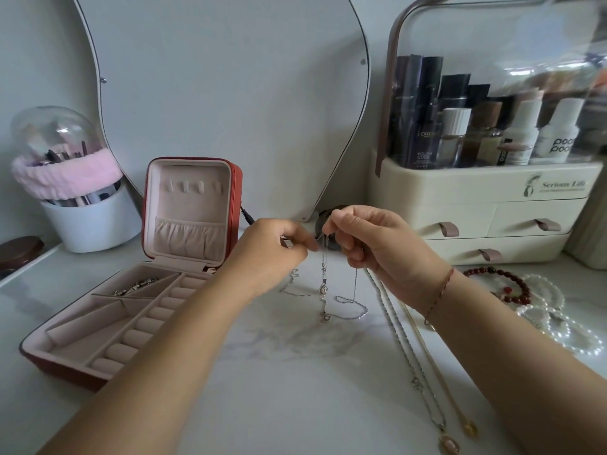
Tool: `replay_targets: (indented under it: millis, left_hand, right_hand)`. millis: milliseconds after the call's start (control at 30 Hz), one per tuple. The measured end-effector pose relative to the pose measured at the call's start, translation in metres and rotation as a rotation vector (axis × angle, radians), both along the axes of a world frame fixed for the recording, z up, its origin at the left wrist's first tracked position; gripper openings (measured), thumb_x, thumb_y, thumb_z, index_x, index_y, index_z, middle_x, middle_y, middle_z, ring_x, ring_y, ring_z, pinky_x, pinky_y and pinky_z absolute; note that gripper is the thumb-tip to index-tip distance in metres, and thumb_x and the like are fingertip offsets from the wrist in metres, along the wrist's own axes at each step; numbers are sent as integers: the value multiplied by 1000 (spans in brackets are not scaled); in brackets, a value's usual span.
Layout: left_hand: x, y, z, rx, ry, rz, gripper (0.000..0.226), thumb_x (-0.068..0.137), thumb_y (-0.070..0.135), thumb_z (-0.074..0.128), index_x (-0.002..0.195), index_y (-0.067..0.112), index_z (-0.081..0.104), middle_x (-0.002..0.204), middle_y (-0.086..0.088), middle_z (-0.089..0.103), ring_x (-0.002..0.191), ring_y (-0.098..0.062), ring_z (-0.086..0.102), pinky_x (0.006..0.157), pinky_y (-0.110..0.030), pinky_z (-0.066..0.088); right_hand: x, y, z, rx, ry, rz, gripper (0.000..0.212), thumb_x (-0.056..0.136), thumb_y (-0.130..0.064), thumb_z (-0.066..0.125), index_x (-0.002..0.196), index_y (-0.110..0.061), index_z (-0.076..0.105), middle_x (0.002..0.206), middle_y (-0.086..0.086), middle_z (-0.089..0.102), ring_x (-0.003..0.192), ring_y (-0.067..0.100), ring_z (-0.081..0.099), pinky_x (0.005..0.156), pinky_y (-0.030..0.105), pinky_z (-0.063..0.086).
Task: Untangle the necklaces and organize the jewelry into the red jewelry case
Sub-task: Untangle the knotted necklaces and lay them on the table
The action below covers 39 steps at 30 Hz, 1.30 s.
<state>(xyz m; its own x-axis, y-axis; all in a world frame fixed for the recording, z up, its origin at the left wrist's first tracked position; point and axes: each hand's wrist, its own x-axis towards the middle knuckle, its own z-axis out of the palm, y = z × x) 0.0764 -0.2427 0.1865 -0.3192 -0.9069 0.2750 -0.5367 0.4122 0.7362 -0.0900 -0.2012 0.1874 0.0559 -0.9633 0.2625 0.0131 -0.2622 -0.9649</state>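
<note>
1. A domed brush holder (75,178), banded in pink, is seen at the far left of the pale tabletop (295,382); its contents are blurred.
2. The red jewelry case (98,326) is laid open beside it with its lid upright. A silver piece (136,285) is lodged in a rear compartment of the tray. Part of the tray's right edge is hidden by the left forearm.
3. The left hand (269,254) is raised above the table at centre with its back to the camera. Thumb and forefinger are pinched together on a strand of the tangled silver chains (323,290); the exact point of grip is blurred.
4. The chains are hung between the two hands, and their lower loops and small pendants trail onto the tabletop.
5. The right hand (371,244) is held just beside the left. Its fingers are curled and the top of the chains is pinched at its fingertips. A thin red cord (440,293) is worn at the wrist.
6. Two long necklaces (414,366) are stretched out under the right forearm, and their upper ends are hidden behind the hand.
7. A red bead bracelet (505,284) and pearl strands (551,316) are partly covered by the forearm. A cream cosmetics organizer (492,192) behind them is cropped at the frame's edge.
</note>
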Motion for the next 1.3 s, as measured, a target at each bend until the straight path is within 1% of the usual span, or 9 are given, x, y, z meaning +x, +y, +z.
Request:
replay_targets:
  millis: [167,300,500,600,700,767,1033,1167,1300]
  left_hand:
    - [-2,8,6,63,65,-75,2,84,26,72,83,28,71,40,24,46,44,5,43,44,-8,30]
    - [-4,6,3,68,132,-56,10,74,40,78,75,32,72,41,18,39,44,-1,36,42,-10,26]
    - [-6,5,2,66,162,-80,7,79,28,77,77,28,70,39,22,44,43,0,38,43,-8,28]
    - [-5,5,4,130,213,-97,4,80,26,75,79,24,72,52,24,56,52,6,48,53,-5,34]
    - [-2,4,7,252,308,-156,10,71,28,74,74,18,72,61,6,57,56,-4,45,63,-20,35]
    - [-2,5,10,344,427,-186,11,67,25,64,67,16,69,69,-7,53,54,-9,39,59,-25,32]
    - [-2,5,13,593,619,-301,22,93,14,46,74,12,56,70,1,55,49,-8,38,57,-25,31]
    - [0,2,11,579,585,-337,10,77,18,62,67,15,62,70,3,54,49,-8,39,56,-24,33]
    - [1,3,12,562,586,-342,15,84,20,57,72,13,60,76,0,49,52,-8,37,53,-22,32]
  right_hand:
    - [1,1,1,-4,1,4,25,93,-21,53,74,-11,64,62,5,38,53,12,31,49,19,28]
    - [2,1,1,-7,-3,5,26,93,-21,53,72,-12,64,62,5,38,53,12,31,49,19,28]
    - [1,1,2,0,-7,4,25,93,-21,53,73,-12,64,61,3,38,53,11,31,49,19,27]
    - [0,0,2,29,4,-39,26,94,-22,53,73,-11,65,60,2,39,52,11,31,50,19,27]
    - [-3,-1,1,125,37,-101,26,95,-22,52,75,-10,64,59,1,37,51,11,28,47,18,24]
    - [-4,-2,0,191,74,-124,25,95,-21,52,77,-10,64,57,-2,37,48,9,28,43,15,25]
    - [-3,0,0,215,24,3,8,90,-11,58,82,-11,60,70,3,53,55,11,49,56,22,45]
    - [-1,3,0,181,70,86,8,85,-4,62,90,-10,63,70,0,54,56,10,46,55,21,40]
    - [-1,1,-2,163,244,-25,11,80,-8,71,90,-11,68,67,-4,55,55,6,41,54,18,35]
